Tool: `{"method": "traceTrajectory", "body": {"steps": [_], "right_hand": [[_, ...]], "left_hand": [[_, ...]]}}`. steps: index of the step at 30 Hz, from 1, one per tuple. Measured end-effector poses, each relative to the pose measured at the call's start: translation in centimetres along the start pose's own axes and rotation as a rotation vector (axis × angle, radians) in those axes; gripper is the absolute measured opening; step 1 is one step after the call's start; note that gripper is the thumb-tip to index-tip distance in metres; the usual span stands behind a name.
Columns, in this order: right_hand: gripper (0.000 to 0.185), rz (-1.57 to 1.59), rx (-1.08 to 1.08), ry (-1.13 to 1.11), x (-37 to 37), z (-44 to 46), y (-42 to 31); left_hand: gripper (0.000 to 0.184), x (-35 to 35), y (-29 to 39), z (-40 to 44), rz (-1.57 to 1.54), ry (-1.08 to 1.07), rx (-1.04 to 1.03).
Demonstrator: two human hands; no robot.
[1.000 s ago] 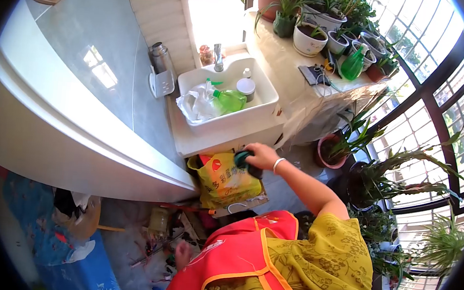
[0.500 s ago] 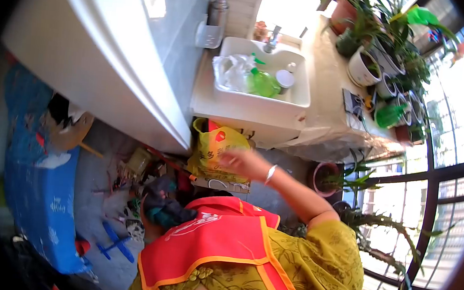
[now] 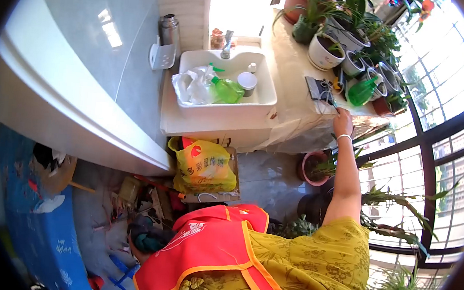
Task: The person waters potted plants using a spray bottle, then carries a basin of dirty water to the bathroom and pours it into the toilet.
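Dark cloth [image 3: 149, 234] covers the left hand [image 3: 135, 250]; I cannot tell its fingers' opening or grip. The right hand [image 3: 343, 122] pinches a slim object [image 3: 335, 104] between nearly closed fingers.

On the yellow bag [image 3: 205, 167] I can read lg. Chinese chars running on a slant across the front: "多彩", then what looks like "服饰城", tho the last few are less clear. The char before "多" is too distorted to make out, & so is the smaller print underneath. Over to my L, the blue cover [image 3: 59, 229] has "Holiday" in sm. white script, w/ a shorter word above it, prob. "Happy". My red apron [image 3: 208, 244] has white lettering on the chest, too skewed to read.
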State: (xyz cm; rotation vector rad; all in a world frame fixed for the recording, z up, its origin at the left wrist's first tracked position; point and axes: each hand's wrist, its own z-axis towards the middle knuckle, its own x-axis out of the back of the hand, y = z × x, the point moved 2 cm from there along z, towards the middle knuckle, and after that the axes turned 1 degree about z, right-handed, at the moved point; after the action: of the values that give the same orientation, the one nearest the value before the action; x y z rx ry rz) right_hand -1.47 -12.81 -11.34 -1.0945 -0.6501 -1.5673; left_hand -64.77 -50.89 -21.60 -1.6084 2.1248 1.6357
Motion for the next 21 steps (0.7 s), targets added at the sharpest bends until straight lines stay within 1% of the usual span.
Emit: {"method": "traceTrajectory", "body": {"steps": [2,3,5,8,10,12,13,14,16,17,19,20,21], "right_hand": [[0.026,0.022,0.042,-0.019,0.2,-0.4,-0.3],[0.023,0.031,0.045,0.002,0.2,-0.4,-0.2],[0.021,0.039,0.031,-0.01,0.0,-0.1,1.4],[0.019,0.115,0.013,-0.075,-0.4,1.0,1.4],[0.021,-0.021,0.085,-0.136,0.1,1.5,0.9],[0.022,-0.033,0.109,-0.123,0.4,1.6,0.5],[0.023,-0.052,0.106,-0.103,0.8,1.4,0.9],[0.023,-0.066,0.086,-0.095,1.3,1.3,1.2],[0.027,0.055,-0.001,-0.192,1.4,1.5,1.8],[0.027,0.043,-0.022,-0.185,1.3,1.7,2.9],[0.027,0.088,0.009,-0.239,0.6,2.1,4.3],[0.027,0.086,0.002,-0.238,0.6,2.1,4.7],[0.027,0.078,0.058,-0.257,1.0,2.1,4.6]], "left_hand": [[0.039,0.1,-0.3,0.5,-0.001,-0.007,-0.001],[0.039,0.1,-0.4,0.6,0.0,-0.009,-0.001],[0.038,0.0,-0.4,1.1,-0.017,-0.032,0.002],[0.038,0.1,-0.4,0.9,-0.069,-0.038,0.011],[0.037,0.1,-0.4,0.6,-0.121,-0.044,0.031],[0.036,-0.4,-0.2,0.3,-0.146,-0.011,0.062],[0.036,-0.8,0.0,0.3,-0.146,0.04,0.082],[0.036,-1.1,0.1,0.3,-0.141,0.021,0.099],[0.036,-1.1,0.1,0.1,-0.007,-0.105,0.033],[0.036,-1.3,0.0,-0.3,-0.001,-0.123,0.05],[0.036,-1.0,-0.1,-1.3,-0.034,0.003,0.019],[0.036,0.1,-0.4,-1.0,-0.031,-0.002,0.023],[0.036,1.2,-0.8,-0.5,-0.02,-0.044,0.015]]}}
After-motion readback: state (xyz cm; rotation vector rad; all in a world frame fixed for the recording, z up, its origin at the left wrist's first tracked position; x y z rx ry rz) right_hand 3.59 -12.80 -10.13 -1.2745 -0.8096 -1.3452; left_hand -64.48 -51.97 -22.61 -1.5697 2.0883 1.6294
